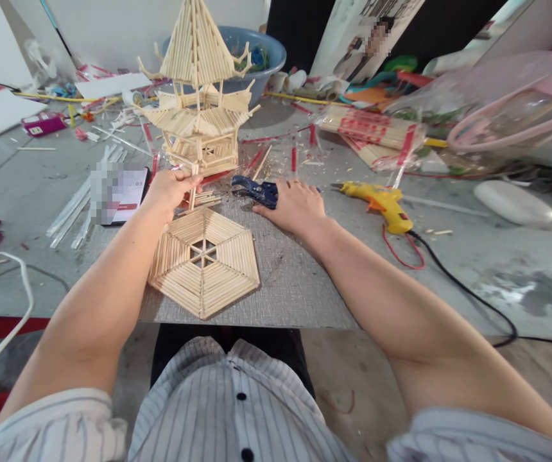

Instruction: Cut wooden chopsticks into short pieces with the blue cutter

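Note:
Between the thumb and fingertips of my left hand (172,191), short wooden sticks (193,186) are pinched upright; their exact number is hard to make out. My right hand (300,204) is closed over the handles of a dark blue hand cutter (255,190), whose jaws point left on the table. Just below my left hand lies a flat hexagonal panel of wooden sticks (228,276), with a spoked opening at its centre. A few loose cut sticks (208,200) lie behind the panel. Farther back stands a tiered pagoda model (199,122) made of the same sticks.
A yellow glue gun (382,204) with a black cord lies to the right, near a white oval object (514,201). Bundled sticks in plastic (367,128) are behind it. At left are a phone (129,192) and clear glue sticks (76,205). A blue basin (273,54) stands behind the pagoda.

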`<action>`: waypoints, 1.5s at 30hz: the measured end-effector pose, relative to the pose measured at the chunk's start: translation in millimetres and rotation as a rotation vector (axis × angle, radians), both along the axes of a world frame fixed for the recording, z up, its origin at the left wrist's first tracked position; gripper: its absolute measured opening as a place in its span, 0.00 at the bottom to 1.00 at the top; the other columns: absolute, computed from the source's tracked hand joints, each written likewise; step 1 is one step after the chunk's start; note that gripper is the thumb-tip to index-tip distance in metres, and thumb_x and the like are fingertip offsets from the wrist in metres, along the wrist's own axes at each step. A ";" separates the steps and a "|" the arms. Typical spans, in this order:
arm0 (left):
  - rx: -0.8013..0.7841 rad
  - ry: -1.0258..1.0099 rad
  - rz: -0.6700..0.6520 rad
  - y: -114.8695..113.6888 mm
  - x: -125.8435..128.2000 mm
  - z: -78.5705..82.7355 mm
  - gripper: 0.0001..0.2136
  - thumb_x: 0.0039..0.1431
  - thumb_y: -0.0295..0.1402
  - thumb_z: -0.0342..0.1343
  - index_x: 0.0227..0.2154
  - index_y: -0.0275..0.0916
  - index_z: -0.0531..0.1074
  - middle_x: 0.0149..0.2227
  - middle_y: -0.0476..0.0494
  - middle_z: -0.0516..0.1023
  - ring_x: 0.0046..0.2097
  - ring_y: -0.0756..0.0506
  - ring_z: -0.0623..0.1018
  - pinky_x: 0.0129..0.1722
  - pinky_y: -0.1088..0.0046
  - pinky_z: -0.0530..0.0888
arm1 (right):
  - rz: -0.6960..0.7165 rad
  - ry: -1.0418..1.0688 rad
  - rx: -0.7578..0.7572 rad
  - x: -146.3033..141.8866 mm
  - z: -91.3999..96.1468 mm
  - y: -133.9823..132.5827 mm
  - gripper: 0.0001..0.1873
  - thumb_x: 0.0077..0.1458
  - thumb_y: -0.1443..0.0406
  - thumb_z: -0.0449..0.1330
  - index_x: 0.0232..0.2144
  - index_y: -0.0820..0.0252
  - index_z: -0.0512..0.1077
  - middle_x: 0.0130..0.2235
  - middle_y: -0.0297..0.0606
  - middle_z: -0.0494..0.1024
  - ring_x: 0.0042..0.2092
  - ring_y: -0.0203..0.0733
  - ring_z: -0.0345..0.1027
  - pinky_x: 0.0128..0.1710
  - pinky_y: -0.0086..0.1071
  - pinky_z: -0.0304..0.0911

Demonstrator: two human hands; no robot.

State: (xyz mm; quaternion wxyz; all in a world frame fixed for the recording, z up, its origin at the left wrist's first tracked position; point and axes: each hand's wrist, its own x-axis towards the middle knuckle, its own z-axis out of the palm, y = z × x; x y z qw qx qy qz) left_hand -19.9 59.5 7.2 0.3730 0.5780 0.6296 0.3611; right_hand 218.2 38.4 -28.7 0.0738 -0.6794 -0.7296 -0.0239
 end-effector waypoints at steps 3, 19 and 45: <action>0.160 0.273 0.023 2.4 -4.1 -4.1 0.10 0.58 0.36 0.54 0.25 0.38 0.74 0.22 0.46 0.74 0.26 0.49 0.73 0.30 0.71 0.69 | 0.005 -0.004 -0.014 0.9 2.1 -0.3 0.38 0.53 0.42 0.55 0.54 0.66 0.66 0.52 0.58 0.72 0.52 0.62 0.66 0.49 0.48 0.58; 0.321 0.803 -0.045 -4.9 -3.3 -3.5 0.13 0.60 0.37 0.51 0.25 0.41 0.77 0.23 0.43 0.75 0.29 0.44 0.72 0.29 0.70 0.60 | 0.097 -0.083 -0.079 9.9 8.2 -1.3 0.41 0.52 0.39 0.53 0.51 0.68 0.69 0.51 0.59 0.73 0.52 0.62 0.67 0.49 0.48 0.58; 0.551 0.643 -0.215 -12.8 9.3 -4.9 0.17 0.60 0.35 0.50 0.17 0.40 0.56 0.21 0.49 0.65 0.25 0.50 0.60 0.28 0.70 0.52 | 0.242 -0.120 -0.197 -28.0 27.5 56.6 0.23 0.61 0.65 0.45 0.51 0.60 0.75 0.55 0.51 0.74 0.57 0.59 0.66 0.56 0.57 0.52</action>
